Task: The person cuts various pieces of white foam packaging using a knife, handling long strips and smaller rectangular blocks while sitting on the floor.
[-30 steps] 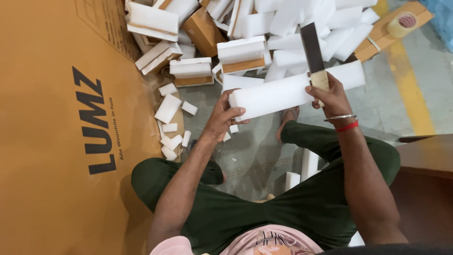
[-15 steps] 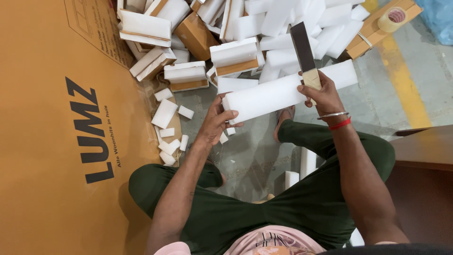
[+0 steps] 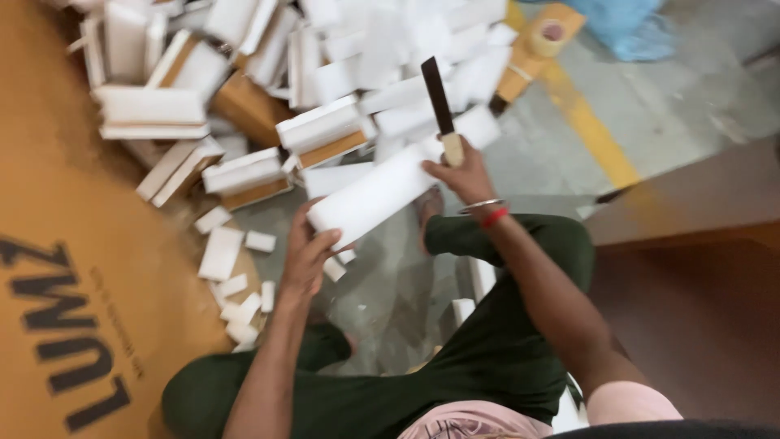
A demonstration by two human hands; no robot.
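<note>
Grey concrete floor (image 3: 691,114) is seen from the head camera, strewn with white foam offcuts (image 3: 236,252) beside brown cardboard (image 3: 73,268). A long white foam block (image 3: 382,191) is gripped at its lower end by the left hand (image 3: 307,256), steadying it. A dark-bladed knife (image 3: 439,102) is clenched upright in the right hand (image 3: 459,175), apparently poised against the block's upper edge.

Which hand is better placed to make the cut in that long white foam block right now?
Right. The right hand already grips the knife, its blade upright beside the far end of the white foam block. The left hand clasps the block's near end, so it likely serves best steadying it.
</note>
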